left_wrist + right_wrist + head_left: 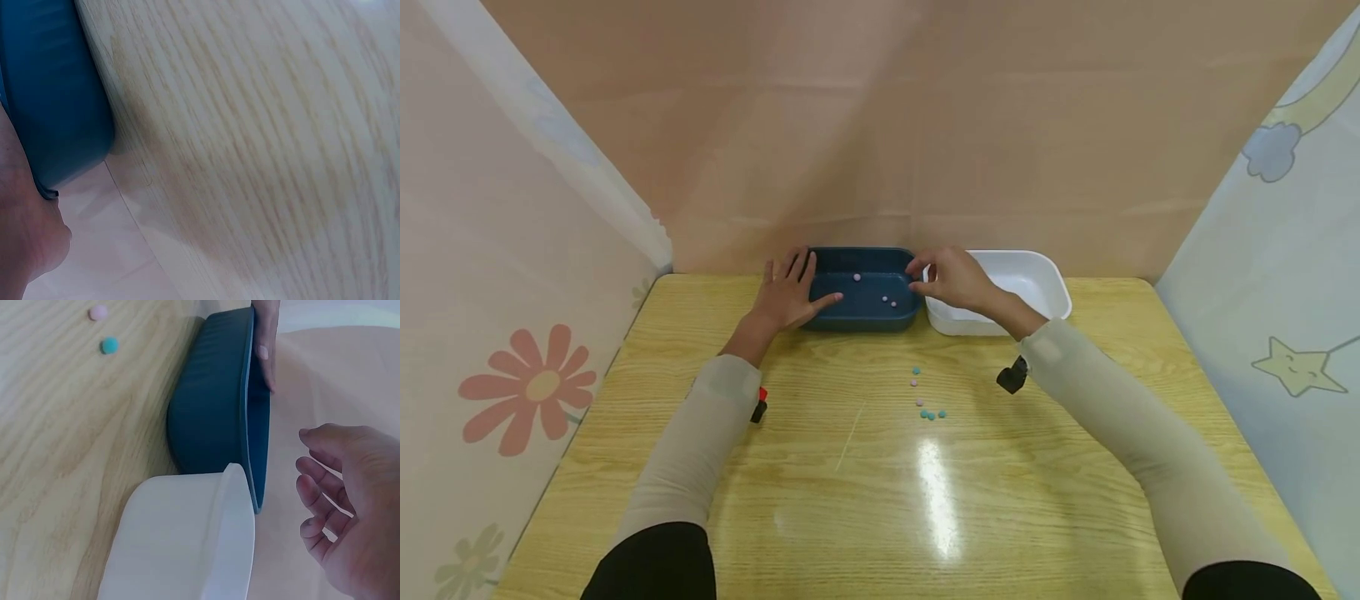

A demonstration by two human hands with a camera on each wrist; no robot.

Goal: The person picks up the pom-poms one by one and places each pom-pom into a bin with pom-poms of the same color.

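Note:
Fingers spread, my left hand (pixel 784 298) rests on the left end of the dark blue plastic basin (pixel 861 323), its thumb reaching over the inside. My right hand (pixel 953 279) hovers over the basin's right end with loosely bent fingers. In the right wrist view its thumb and fingers stand apart, with nothing seen between them. Within the basin lie small pink balls (pixel 857 277). On the table in front are several small teal balls (pixel 931 416) and pink balls (pixel 919 402). The left wrist view shows only the basin's outer side and part of the left hand.
A white plastic basin (pixel 1036 287) stands right beside the blue one, below my right forearm. Both basins sit near the far edge of the wooden table (pixel 850 492). A brown sheet (pixel 880 125) hangs behind, and printed cloth walls (pixel 1262 275) flank the table.

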